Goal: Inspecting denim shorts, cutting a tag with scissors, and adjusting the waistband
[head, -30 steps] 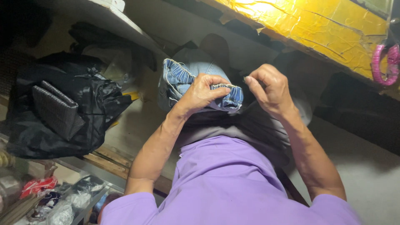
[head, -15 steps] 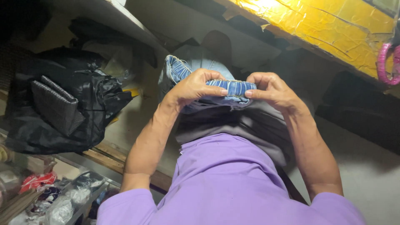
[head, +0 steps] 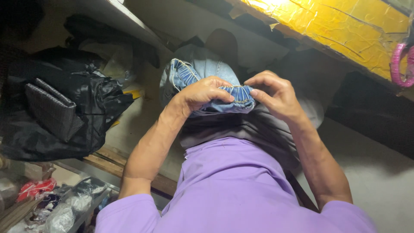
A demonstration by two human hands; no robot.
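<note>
A bunched piece of blue denim with yellow stitching point(head: 194, 75) lies over my lap, above grey trousers point(head: 241, 127). My left hand point(head: 205, 92) rests on top of its gathered hem, fingers curled over the fabric. My right hand point(head: 276, 92) pinches the same hem at its right end between thumb and fingertips. The two hands almost touch. My purple shirt point(head: 233, 190) fills the lower part of the view.
A black plastic bag point(head: 56, 112) with a dark textured pouch sits at the left. Small wrapped items lie in a tray point(head: 64, 207) at the lower left. A yellow taped surface point(head: 340, 30) runs along the upper right, with a pink ring point(head: 401, 64) at the edge.
My right hand has come in from the right and taken hold of the denim hem beside my left hand. The hem is now bunched tighter between both hands.
</note>
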